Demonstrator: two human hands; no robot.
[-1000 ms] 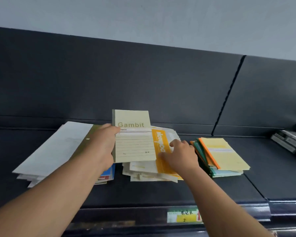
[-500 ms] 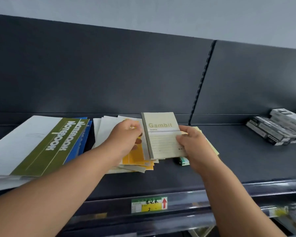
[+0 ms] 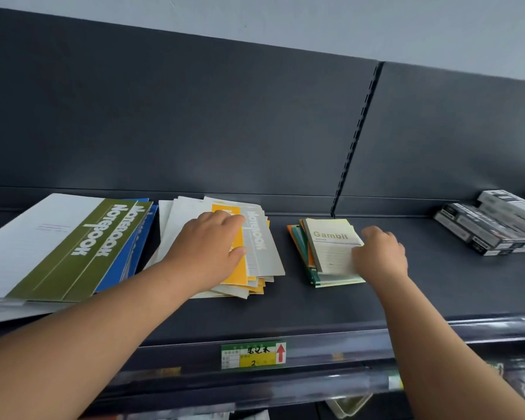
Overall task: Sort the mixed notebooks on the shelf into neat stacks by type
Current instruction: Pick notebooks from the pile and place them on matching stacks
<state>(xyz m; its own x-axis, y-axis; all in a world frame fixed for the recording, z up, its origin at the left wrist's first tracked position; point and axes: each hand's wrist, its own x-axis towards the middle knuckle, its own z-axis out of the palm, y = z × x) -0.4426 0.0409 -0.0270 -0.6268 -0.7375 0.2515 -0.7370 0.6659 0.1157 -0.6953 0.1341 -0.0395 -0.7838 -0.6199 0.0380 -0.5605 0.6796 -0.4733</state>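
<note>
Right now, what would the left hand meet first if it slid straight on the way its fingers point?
Likely the grey notebook just beyond the left hand, though depth is unclear.

A dark grey shelf (image 3: 315, 304) and back panel (image 3: 194, 116), split by a slotted upright (image 3: 358, 131), under a pale wall (image 3: 285, 16).

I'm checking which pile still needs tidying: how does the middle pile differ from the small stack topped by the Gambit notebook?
The middle pile is fanned and loose; the stack under the Gambit notebook is nearly squared. The middle pile's notebooks are larger; that stack's are smaller. Both lie flat on the shelf.
</note>
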